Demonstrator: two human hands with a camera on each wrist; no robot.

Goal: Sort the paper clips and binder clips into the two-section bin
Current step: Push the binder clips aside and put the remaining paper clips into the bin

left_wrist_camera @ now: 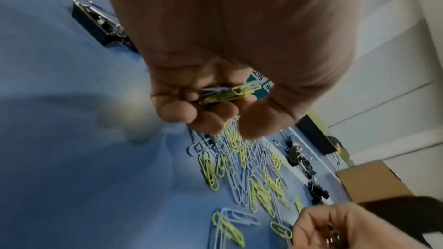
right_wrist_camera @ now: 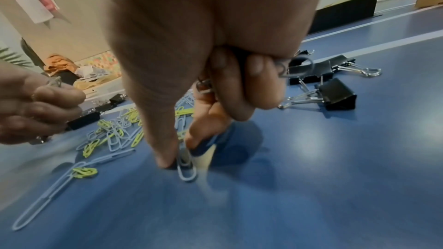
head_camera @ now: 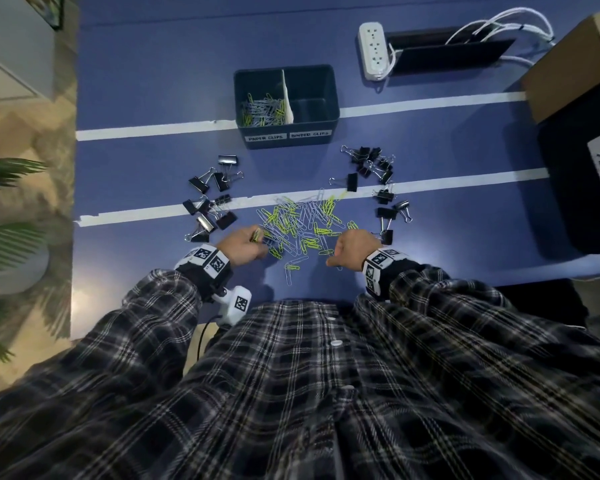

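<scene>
A pile of yellow and pale blue paper clips [head_camera: 302,220] lies mid-table, also close below my palm in the left wrist view as paper clips [left_wrist_camera: 254,175]. My left hand [head_camera: 246,245] [left_wrist_camera: 215,109] grips a bunch of paper clips [left_wrist_camera: 230,92] at the pile's left edge. My right hand [head_camera: 350,247] [right_wrist_camera: 182,150] pinches a blue paper clip [right_wrist_camera: 185,169] on the table between thumb and forefinger, with more clips curled in its other fingers. Black binder clips lie in a left group [head_camera: 210,199] and a right group [head_camera: 378,178]. The dark two-section bin [head_camera: 286,140] holds paper clips in its left section.
A white power strip [head_camera: 373,51] and a black cable tray [head_camera: 444,53] sit at the back right. A cardboard box [head_camera: 568,64] and a black case [head_camera: 582,188] stand at the right edge. White tape lines [head_camera: 153,131] cross the blue table.
</scene>
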